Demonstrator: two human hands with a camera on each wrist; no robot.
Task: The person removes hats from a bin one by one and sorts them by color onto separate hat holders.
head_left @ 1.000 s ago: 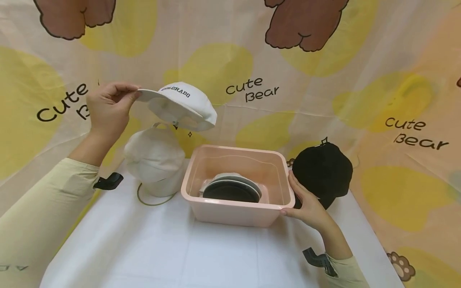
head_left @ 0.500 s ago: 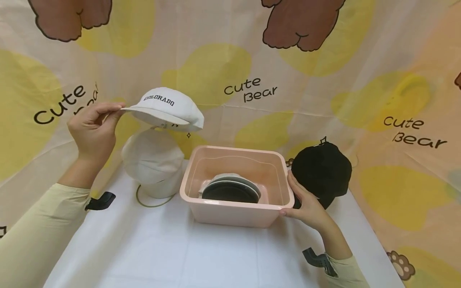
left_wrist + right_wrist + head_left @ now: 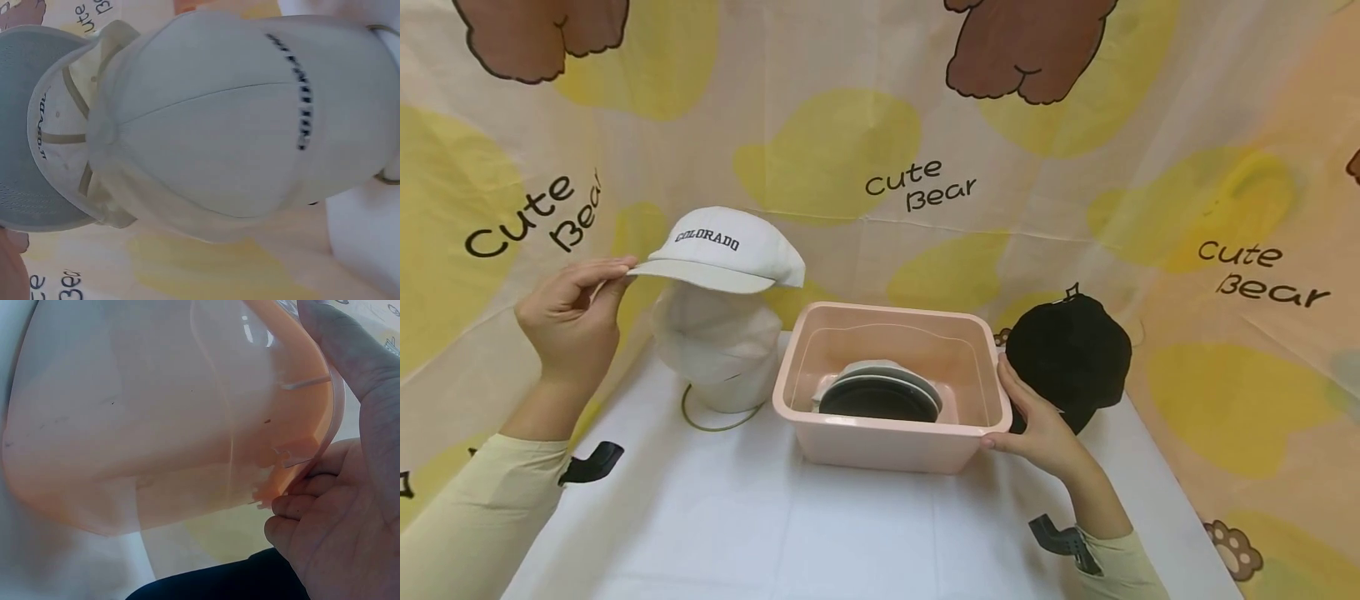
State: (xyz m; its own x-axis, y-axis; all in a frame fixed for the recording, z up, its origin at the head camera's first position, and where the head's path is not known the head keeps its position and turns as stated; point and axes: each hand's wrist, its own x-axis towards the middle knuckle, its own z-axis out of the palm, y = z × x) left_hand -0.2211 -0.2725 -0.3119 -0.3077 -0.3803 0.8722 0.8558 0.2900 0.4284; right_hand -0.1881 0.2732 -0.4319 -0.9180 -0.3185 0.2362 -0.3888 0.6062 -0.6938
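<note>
My left hand (image 3: pixel 574 317) pinches the edge of the brim of a white cap (image 3: pixel 718 242) lettered COLORADO, held up just above a second white cap (image 3: pixel 718 337). In the left wrist view, the lifted cap's grey underbrim (image 3: pixel 37 131) shows at the left, and the second cap (image 3: pixel 206 112), with dark lettering, fills the middle. A thin ring (image 3: pixel 721 428) shows under that second cap; what supports it is hidden. My right hand (image 3: pixel 1037 425) grips the right rim of a pink plastic bin (image 3: pixel 887 446), thumb at the front corner. From the right wrist, its fingers curl under the rim.
Inside the bin lie several nested caps, a black one (image 3: pixel 880 400) in front. A black cap (image 3: pixel 1070 354) stands right of the bin, behind my right hand. A white cloth (image 3: pixel 850 542) covers the table, and a printed curtain (image 3: pixel 1045 192) hangs close behind.
My left hand has moved down and left with the white cap, which has levelled so its lettering shows fully. It now hangs lower over the second white cap. My right hand stays on the bin.
</note>
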